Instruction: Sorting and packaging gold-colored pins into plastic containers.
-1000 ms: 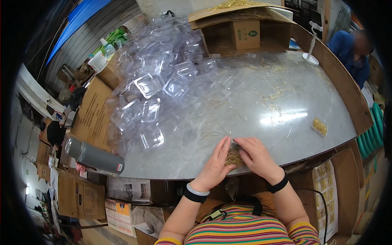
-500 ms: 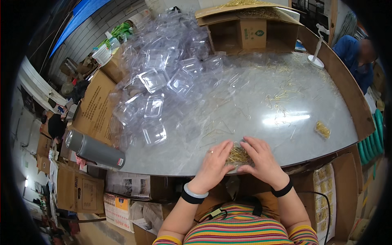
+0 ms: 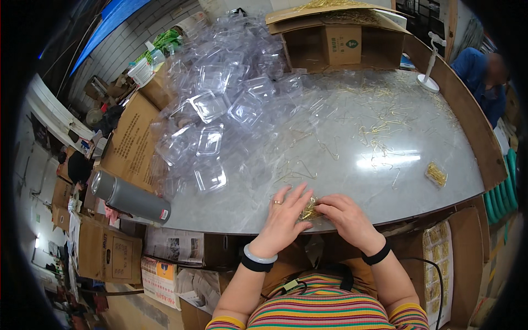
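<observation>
At the near edge of the table, a small bundle of gold-coloured bent wire pieces (image 3: 309,210) lies between my hands. My left hand (image 3: 285,220) steadies its left side between thumb and forefinger, the other fingers stretched over the tabletop. Closed fingers of my right hand (image 3: 347,219) pinch the wires from the right and hide part of them. Whether a clear box lies under the bundle is hard to see. Farther right sits a clear plastic box (image 3: 436,174) filled with the same gold wires.
A big heap of clear plastic boxes (image 3: 212,137) covers the table's left side. Loose gold wires (image 3: 379,129) are scattered toward the right. A grey bottle (image 3: 132,199) lies at the left edge. Cardboard (image 3: 456,104) walls the right side; a white stand (image 3: 428,82) is beside it.
My right hand has shifted from cupping the bundle's side to pinching the wires with its fingers drawn together. My left fingers have spread a little.
</observation>
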`<state>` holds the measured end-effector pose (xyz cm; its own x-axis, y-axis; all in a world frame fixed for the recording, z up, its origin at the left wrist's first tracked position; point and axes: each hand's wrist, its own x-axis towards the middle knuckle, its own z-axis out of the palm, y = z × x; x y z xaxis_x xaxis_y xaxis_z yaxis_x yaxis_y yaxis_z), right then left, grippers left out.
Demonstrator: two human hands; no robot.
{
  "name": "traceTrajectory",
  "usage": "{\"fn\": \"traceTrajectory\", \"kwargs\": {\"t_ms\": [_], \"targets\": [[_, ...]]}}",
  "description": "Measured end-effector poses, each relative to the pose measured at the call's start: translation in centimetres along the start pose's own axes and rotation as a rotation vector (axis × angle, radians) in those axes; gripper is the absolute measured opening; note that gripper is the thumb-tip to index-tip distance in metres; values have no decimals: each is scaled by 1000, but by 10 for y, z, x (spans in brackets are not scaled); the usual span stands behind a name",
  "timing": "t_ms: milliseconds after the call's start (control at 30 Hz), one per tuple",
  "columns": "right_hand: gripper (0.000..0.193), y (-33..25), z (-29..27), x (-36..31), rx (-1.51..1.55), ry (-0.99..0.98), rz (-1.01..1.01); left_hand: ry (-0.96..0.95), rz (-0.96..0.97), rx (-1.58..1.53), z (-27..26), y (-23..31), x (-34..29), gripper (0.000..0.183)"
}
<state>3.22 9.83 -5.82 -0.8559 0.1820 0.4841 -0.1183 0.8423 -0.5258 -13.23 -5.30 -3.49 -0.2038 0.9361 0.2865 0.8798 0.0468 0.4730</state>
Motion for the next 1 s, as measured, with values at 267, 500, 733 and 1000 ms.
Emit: {"fn": "traceTrajectory", "kwargs": {"t_ms": [267,500,733,1000], "targets": [[42,-14,-3,4,-173,38,17,-8,-13,-5,2,-10,2,63],[44,-10,8,10,-276,-13,87,33,-250,-120,7,7,1,67],[50,-2,2,9,-122,-23,114,56,-10,12,-9,2,-13,67],[49,-6,10,11,-137,44,96,72,-254,-247,19,1,-7,62]]}}
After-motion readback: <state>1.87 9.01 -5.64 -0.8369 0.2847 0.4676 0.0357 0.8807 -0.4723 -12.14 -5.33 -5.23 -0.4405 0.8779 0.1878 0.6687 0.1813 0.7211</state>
